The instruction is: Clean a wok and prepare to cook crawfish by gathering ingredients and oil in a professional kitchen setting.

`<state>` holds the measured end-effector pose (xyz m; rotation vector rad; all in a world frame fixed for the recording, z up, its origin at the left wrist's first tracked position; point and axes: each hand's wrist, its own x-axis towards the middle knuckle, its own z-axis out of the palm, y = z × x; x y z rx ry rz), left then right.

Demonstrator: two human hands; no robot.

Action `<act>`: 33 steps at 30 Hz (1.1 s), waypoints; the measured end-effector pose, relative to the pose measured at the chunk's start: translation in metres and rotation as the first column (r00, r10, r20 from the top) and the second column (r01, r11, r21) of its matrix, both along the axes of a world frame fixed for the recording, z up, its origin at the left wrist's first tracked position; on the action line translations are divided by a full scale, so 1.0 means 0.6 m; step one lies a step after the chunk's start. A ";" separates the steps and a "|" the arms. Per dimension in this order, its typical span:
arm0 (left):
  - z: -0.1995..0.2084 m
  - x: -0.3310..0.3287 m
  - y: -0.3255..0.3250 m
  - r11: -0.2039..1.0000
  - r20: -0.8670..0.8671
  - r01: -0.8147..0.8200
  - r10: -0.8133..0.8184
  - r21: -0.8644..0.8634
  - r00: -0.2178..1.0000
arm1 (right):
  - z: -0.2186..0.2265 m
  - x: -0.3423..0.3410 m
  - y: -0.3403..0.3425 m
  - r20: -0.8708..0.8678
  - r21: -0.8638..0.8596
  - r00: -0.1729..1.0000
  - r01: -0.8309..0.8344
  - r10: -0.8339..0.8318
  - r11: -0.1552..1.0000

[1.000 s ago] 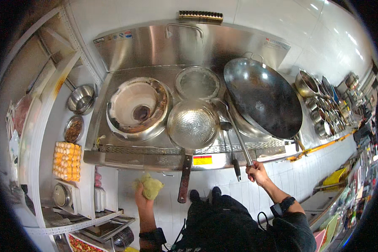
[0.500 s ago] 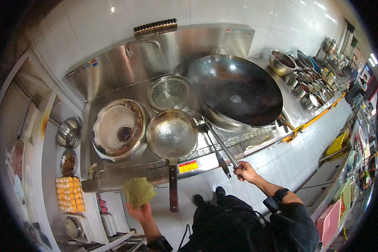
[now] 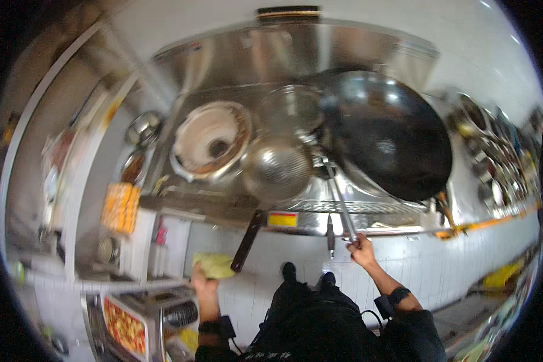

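My left hand (image 3: 205,282) is closed on a yellow-green cloth (image 3: 214,265), low in front of the stove and beside the dark handle of a strainer. My right hand (image 3: 361,250) grips a long metal utensil handle (image 3: 341,205); its far end, between strainer and wok, is too blurred to identify. The round perforated strainer (image 3: 277,169) lies on the stove, its handle jutting over the front edge. To its right, a big black wok (image 3: 392,136) appears empty. A second utensil with a dark handle (image 3: 330,236) hangs over the edge, left of my right hand.
An open burner (image 3: 184,142) sits left of the strainer, a round metal lid-like piece (image 3: 291,107) behind it. Small metal seasoning pots (image 3: 495,190) crowd the right. Egg trays (image 3: 120,208) stand on the left shelf; a tray of red and yellow food (image 3: 125,326) is lower left.
My view has swung left, so the stove appears further right and the food tray has come into sight. The cloth now sits closer to the strainer handle. Both hands keep their grips.
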<state>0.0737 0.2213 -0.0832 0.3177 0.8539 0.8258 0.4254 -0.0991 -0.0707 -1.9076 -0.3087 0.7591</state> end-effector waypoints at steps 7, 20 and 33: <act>-0.037 0.028 -0.021 0.979 -0.228 -0.146 0.111 -0.141 0.967 | -0.038 0.017 -0.011 -0.056 -0.052 0.979 -0.197 0.194 0.979; -0.111 0.209 0.172 0.752 -0.622 0.625 -0.391 0.209 0.679 | -0.007 -0.042 -0.211 0.012 -0.084 0.941 0.339 -0.339 0.937; 0.065 0.298 0.138 -0.398 -0.434 0.626 0.474 0.670 0.766 | 0.069 -0.378 -0.324 0.306 -0.303 0.709 0.706 -0.636 0.641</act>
